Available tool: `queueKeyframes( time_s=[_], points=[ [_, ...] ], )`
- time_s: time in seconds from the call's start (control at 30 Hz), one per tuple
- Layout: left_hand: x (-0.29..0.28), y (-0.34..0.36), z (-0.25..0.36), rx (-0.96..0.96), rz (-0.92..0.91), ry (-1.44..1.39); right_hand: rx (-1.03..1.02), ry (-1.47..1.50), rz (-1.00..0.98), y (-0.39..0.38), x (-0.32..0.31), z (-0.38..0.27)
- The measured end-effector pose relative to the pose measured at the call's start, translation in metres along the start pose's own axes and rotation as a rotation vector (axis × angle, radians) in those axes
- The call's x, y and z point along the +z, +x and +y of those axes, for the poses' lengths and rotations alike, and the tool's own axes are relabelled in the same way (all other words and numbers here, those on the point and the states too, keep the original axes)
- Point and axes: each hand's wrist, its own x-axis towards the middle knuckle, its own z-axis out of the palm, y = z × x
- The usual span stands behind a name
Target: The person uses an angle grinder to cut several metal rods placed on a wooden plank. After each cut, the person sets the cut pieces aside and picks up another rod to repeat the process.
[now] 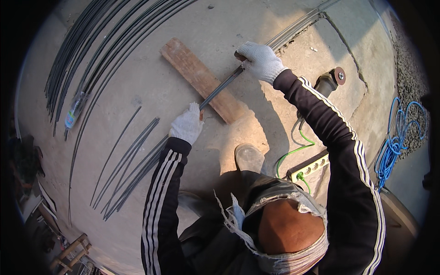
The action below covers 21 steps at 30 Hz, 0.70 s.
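Left hand (pixel 185 124): white knit glove worn; closed around the rod bundle, lower-left grip.
Right hand (pixel 262 62): white knit glove worn; fingers wrapped on the same rods, upper-right grip.
Rod bundle (pixel 222 86): thin grey metal rods, held slanted between both hands; run on past the right hand toward the upper right; join with rods below the left hand hidden by glove and sleeve.
Wooden board (pixel 190 73): crossed over by the bundle, between the hands; contact cannot be told.
Short rods (pixel 130 156): laid on the concrete floor (pixel 215 34), left of the left forearm, roughly side by side.
Long rods (pixel 87 46): piled at upper left, well apart from the hands; clear plastic bottle (pixel 73 112) placed at their near ends.
Angle grinder (pixel 326 84): set down beside the right forearm, partly covered by it; reddish-brown disc (pixel 339 75) exposed.
Power strip (pixel 311 167): left by the right sleeve; green plug (pixel 300 175) seated in one socket.
Green cable (pixel 295 151): looped near the strip.
Blue cable (pixel 395 146): coiled at far right, near gravel (pixel 410 73).
Trousers (pixel 316 206): torn, one knee bared.
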Motion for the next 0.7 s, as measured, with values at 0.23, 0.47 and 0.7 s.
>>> queueKeyframes(
  time_s=[0.23, 0.47, 0.7],
  points=[
    [-0.0077, 0.0027, 0.0031, -0.129, -0.227, -0.029, 0.072, -0.017, -0.135, -0.0081, -0.0071, -0.0043],
    [-0.0099, 0.0026, 0.0041, -0.115, -0.176, -0.029, 0.037, -0.103, -0.202, -0.0037, -0.0087, -0.0082],
    [-0.0094, 0.0023, 0.0049, -0.094, -0.153, -0.009, 0.031, -0.128, -0.231, 0.0006, -0.0063, -0.0076]
  ],
)
